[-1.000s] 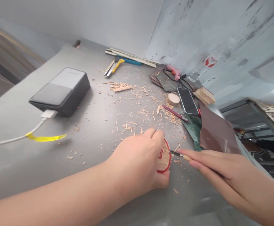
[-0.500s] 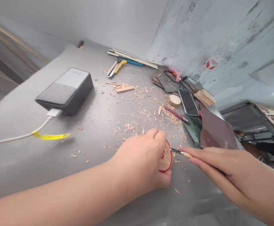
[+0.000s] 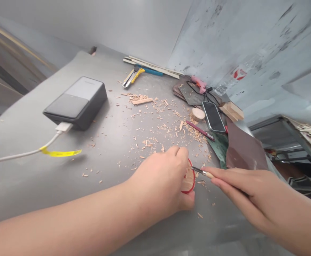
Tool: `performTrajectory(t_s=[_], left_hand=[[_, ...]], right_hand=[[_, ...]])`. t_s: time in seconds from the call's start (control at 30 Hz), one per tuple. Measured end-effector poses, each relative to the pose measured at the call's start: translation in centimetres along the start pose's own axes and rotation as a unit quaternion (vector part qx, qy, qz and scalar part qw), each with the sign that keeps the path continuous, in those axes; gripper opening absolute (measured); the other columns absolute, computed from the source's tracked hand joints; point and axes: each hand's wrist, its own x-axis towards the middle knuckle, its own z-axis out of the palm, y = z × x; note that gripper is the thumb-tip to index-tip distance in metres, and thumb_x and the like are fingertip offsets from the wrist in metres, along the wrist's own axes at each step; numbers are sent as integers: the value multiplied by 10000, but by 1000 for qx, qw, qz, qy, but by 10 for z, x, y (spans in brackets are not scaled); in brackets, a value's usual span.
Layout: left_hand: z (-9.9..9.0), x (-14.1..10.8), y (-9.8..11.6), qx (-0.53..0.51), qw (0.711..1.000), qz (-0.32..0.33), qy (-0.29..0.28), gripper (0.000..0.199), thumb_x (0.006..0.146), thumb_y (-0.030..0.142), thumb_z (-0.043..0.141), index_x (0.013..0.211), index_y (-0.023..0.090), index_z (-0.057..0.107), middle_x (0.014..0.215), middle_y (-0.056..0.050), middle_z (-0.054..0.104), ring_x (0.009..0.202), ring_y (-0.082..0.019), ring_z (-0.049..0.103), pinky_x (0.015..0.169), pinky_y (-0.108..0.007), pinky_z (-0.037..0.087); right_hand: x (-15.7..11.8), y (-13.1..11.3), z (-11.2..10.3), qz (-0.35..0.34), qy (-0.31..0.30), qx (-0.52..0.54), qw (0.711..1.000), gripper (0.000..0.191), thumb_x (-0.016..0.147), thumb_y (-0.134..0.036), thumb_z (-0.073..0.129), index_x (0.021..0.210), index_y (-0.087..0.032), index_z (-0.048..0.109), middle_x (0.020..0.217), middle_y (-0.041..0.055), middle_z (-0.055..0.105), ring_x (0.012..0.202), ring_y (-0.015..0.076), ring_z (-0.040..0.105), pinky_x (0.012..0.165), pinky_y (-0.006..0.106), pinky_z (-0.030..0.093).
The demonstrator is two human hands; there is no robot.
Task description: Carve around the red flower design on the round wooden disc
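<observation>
The left hand (image 3: 159, 183) lies low across the bench, forearm coming in from 8 o'clock, fingers curled and clenched around a wooden disc (image 3: 189, 181) with a red rim and a red mark on its face. The disc sits at the hand's 3 o'clock side, tilted up on edge and seen narrow, its long way running from 12 to 6. The right hand (image 3: 251, 195) comes in from 4 o'clock, gripping a carving tool (image 3: 202, 172) like a pen between thumb and fingers. The tool has a wooden handle and metal shank, and its long axis points to 10 o'clock, with the tip at the disc's upper edge, touching or just beside it.

Wood shavings (image 3: 142, 101) are scattered on the grey bench (image 3: 104, 156) from 10 to 12 o'clock of the disc. A red-handled knife (image 3: 199, 129) and a wood round (image 3: 198, 114) lie at 12, a phone (image 3: 213, 116) at 1, and sandpaper (image 3: 244, 149) at 2. A power bank (image 3: 75, 103) sits at 10, and a utility knife (image 3: 132, 78) at 11, a pink glue gun (image 3: 198, 84) beyond the round
</observation>
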Motion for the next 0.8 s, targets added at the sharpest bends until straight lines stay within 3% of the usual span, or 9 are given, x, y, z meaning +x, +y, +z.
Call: performTrajectory(t_s=[0.07,0.17,0.37,0.5,0.57,0.8], left_hand=[[0,0,0,0,1000,0,0,298,728,372,655,949,217,528,952,-65,672,707,-270,685,573,-365,478],[1,0,0,-2,1000,6,0,288,736,381,645,940,221,518,935,-59,665,701,-267,681,569,-360,465],[2,-2,-1,3,1000,6,-2,331,725,407,657,960,221,517,954,-61,656,703,-283,683,563,-373,454],[1,-1,-1,-5,1000,-2,-8,338,725,408,655,971,215,526,953,-57,648,702,-276,678,564,-368,454],[0,-1,-2,-8,1000,-4,-13,351,722,418,663,977,213,536,961,-53,647,700,-270,675,560,-367,450],[-2,0,-6,-19,1000,3,-12,439,709,445,670,1088,231,610,1046,-43,648,742,-261,675,568,-377,470]], right_hand=[[-5,1,7,-3,-14,5,1000,347,1050,-252,470,1142,-275,804,962,-8,847,797,174,818,658,234,654],[-14,5,20,-26,30,-37,999,353,1056,-223,448,1176,-202,781,1034,50,846,867,211,827,709,276,676],[-24,10,41,-61,90,-90,990,392,1085,-213,391,1294,-103,704,965,120,828,770,222,819,622,304,677],[-22,12,35,-39,84,-31,995,365,1087,-227,420,1260,-139,729,1145,110,825,1030,191,807,874,229,655],[-20,13,27,-24,91,-18,995,350,1082,-242,450,1249,-159,746,1189,95,817,1056,174,799,933,202,626],[-6,11,3,-35,-15,-26,999,397,1070,-264,433,1207,-225,804,1183,44,815,992,194,816,801,229,676]])
